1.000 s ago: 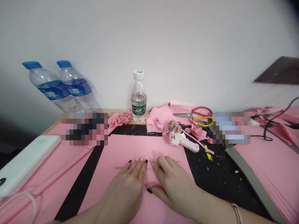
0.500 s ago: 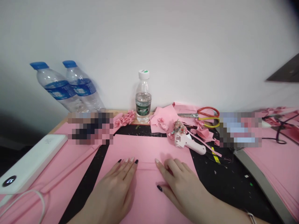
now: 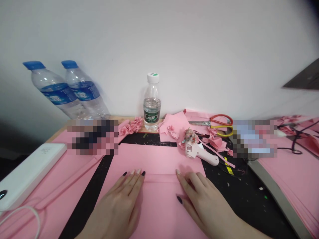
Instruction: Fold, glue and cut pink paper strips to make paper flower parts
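Now: both hands lie flat on a pink sheet point(image 3: 154, 158) at the middle of the near edge of the worktop point(image 3: 117, 118).

- Left hand point(image 3: 122, 204): grip open, palm down, fingers together, their tips at a crease that runs across the sheet. It holds nothing.
- Right hand point(image 3: 203, 204): grip open too, palm down, index tip on the same crease, thumb spread towards the left hand. It holds nothing.
- The hands are apart, with bare sheet between them.
- The sheet lies on a black mat point(image 3: 239, 191), which shows at both its sides and is strewn with small scraps.

Round about:
- Glue gun point(image 3: 200, 154), white, lying on the mat just beyond the right hand.
- Scissors point(image 3: 218, 122) with red and yellow handles, towards the far edge, right of centre.
- Small bottle point(image 3: 152, 106) upright at the far edge, centre, by the wall.
- Paper roses point(image 3: 131, 126) just left of the small bottle; more pink cuttings to its right.
- Two big bottles point(image 3: 72, 91) with blue caps at the far left corner.
- Power bank point(image 3: 28, 174), white, at the left edge, lying on more pink paper.
- Paper stack point(image 3: 296, 172), pink, along the right edge, with a grey metal bar point(image 3: 275, 196) on its inner side.
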{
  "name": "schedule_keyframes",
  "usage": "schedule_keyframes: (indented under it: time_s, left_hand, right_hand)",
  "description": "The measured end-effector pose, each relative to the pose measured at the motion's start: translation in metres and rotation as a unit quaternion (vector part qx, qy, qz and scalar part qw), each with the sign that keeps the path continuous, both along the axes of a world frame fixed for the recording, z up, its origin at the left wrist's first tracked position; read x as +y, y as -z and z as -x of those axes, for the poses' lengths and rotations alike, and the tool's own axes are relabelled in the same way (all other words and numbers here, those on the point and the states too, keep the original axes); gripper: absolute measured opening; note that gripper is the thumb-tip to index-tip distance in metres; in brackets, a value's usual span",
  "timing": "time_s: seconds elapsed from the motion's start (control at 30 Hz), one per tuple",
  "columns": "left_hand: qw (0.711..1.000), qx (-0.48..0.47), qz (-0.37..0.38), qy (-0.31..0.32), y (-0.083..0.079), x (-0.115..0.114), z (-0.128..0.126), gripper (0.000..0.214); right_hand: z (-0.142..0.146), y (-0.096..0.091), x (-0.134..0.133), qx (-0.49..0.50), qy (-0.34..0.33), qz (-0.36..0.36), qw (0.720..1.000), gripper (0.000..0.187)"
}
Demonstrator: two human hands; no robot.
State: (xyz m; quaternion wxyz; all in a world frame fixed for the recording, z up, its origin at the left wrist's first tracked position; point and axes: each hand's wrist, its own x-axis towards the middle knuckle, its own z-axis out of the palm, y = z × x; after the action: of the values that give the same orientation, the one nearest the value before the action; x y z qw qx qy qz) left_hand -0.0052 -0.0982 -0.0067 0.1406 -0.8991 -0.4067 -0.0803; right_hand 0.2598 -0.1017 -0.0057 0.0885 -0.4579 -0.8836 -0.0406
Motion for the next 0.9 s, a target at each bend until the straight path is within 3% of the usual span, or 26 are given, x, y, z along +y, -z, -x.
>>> schedule_keyframes:
  time_s: [0.33, 0.53, 0.67, 0.9]
  left_hand:
    - [0.999, -0.023, -0.03, -0.014, 0.01, -0.004, 0.003, 0.051]
    - [1.0, -0.015, -0.004, -0.016, 0.004, -0.001, 0.004, 0.05]
    - [1.0, -0.014, 0.005, -0.014, -0.001, 0.002, 0.005, 0.047]
    - [1.0, -0.011, -0.019, -0.001, -0.003, 0.005, 0.002, 0.044]
  right_hand:
    - [-0.015, 0.003, -0.009, -0.019, 0.01, -0.042, 0.999, 0.04]
    - [-0.017, 0.003, -0.007, -0.02, 0.011, -0.055, 0.998, 0.039]
    - [-0.02, 0.003, -0.003, -0.079, 0.024, -0.071, 0.994, 0.03]
    - [-0.019, -0.003, -0.005, -0.174, 0.024, -0.091, 0.98, 0.036]
